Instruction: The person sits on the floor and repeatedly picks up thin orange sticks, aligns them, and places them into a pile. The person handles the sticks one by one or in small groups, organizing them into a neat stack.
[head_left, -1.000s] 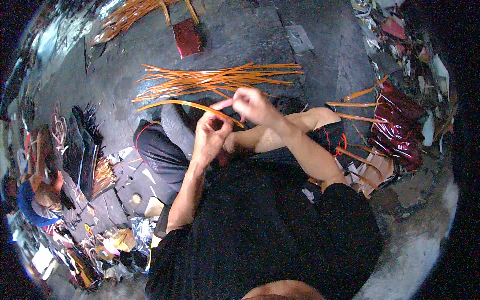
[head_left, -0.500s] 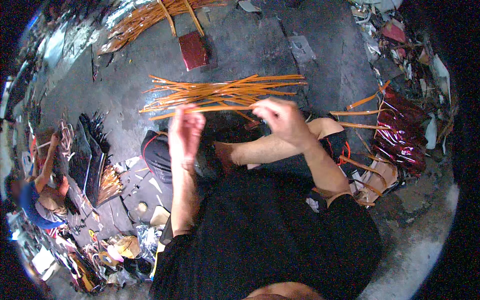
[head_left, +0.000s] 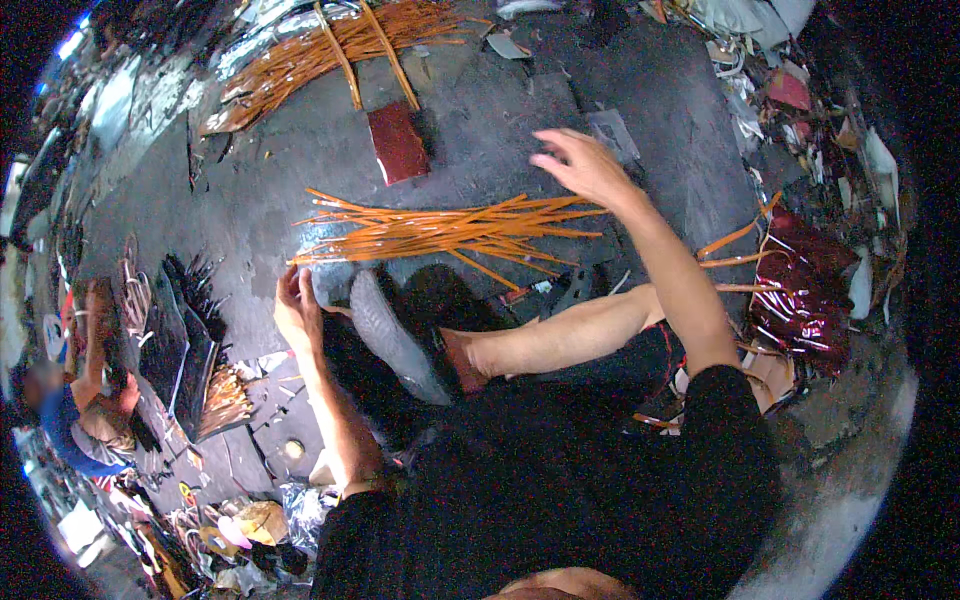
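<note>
A loose pile of long, thin orange-brown strips (head_left: 430,230) lies crosswise on the floor in front of me. My left hand (head_left: 298,308) is at the pile's left end, its fingers stretched upward and slightly apart. The fingertips come close to one strip's tip; whether they touch it I cannot tell. Beyond the pile's right end, my right hand (head_left: 582,168) hovers with thumb and fingers apart, holding nothing. Just this side of the pile is the sole of a shoe (head_left: 385,335) on my foot, beside my bent bare leg (head_left: 560,330).
A dark red block (head_left: 397,145) lies beyond the pile. Farther back is a large bundle of orange strips (head_left: 330,65). Shiny dark red sheets (head_left: 805,290) lie at right, black sheets (head_left: 178,340) at left. Another person (head_left: 90,410) sits far left; scraps litter the edges.
Both hands held a strip stretched between them; now they are apart. The left moved left and nearer me, the right farther out. The strip now appears to lie in the pile.
</note>
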